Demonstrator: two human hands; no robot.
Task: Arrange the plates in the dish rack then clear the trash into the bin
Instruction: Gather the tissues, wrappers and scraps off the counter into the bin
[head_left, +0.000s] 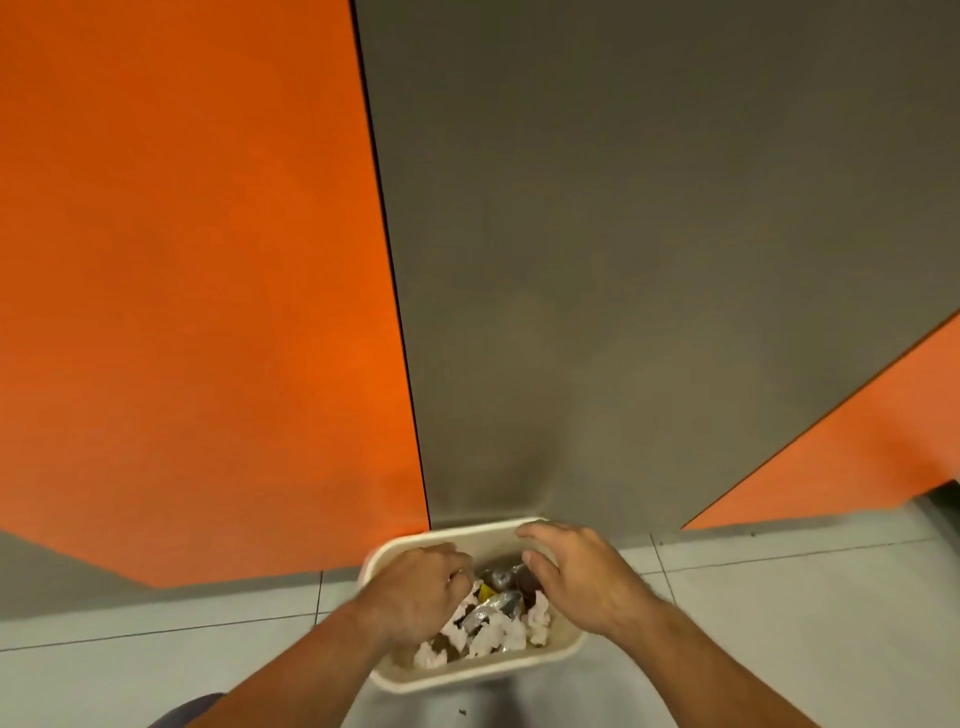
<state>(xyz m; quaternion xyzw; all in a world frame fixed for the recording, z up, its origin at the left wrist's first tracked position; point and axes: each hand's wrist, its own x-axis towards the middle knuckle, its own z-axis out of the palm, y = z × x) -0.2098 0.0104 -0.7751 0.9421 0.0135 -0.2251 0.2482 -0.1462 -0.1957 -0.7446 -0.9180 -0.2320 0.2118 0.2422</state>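
Lower centre, the left hand (415, 592) and the right hand (582, 577) hover over the cream bin (467, 682), apparently so trash falls onto the crumpled tissues (493, 636). Right fingers are loosely spread. Left fingers curl downward; whether they pinch anything, I cannot tell.

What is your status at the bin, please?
Left hand curled over bin, grip unclear. Right hand open above it. Trash inside. Nothing in the way.

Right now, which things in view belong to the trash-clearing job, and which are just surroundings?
Belongs to the job: cream bin, crumpled white paper, foil wrappers, left hand, right hand.
Just surroundings: orange panel, grey panel, tiled floor.
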